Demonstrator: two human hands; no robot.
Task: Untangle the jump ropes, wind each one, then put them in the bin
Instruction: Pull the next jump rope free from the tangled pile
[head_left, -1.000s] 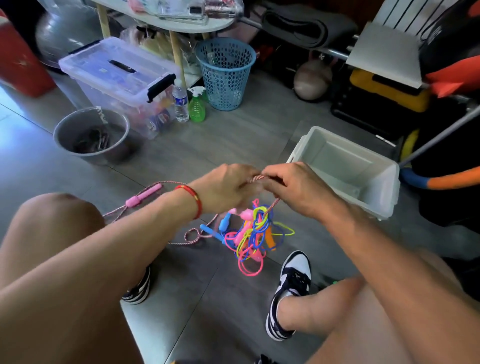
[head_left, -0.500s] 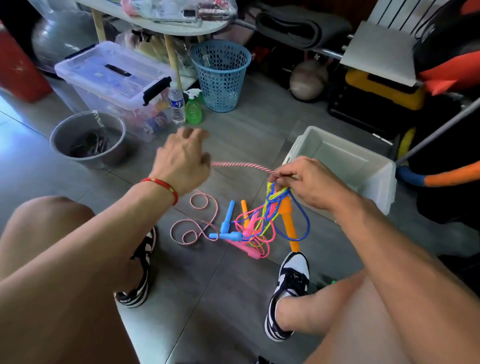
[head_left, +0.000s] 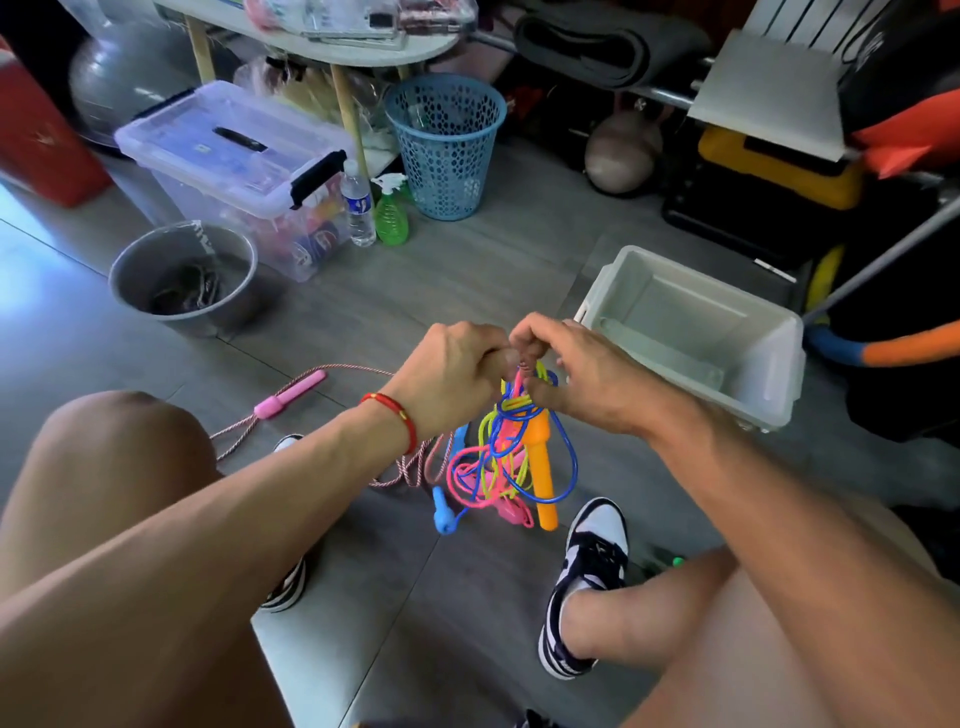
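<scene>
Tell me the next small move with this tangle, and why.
Probably the left hand draws more striped rope out, while the right hand holds the knot. Both hands pinch its top, one pink handle lies freed on the floor, and the bin holds no rope.

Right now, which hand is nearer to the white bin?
Right. The right hand is just beside the near-left corner of the white bin, gripping the rope tangle. The left hand is farther from the bin, beyond the right hand.

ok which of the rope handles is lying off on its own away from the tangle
The pink handle on the floor to the left, on the striped rope. The orange handle and blue handle hang in the bundle under the hands.
</scene>
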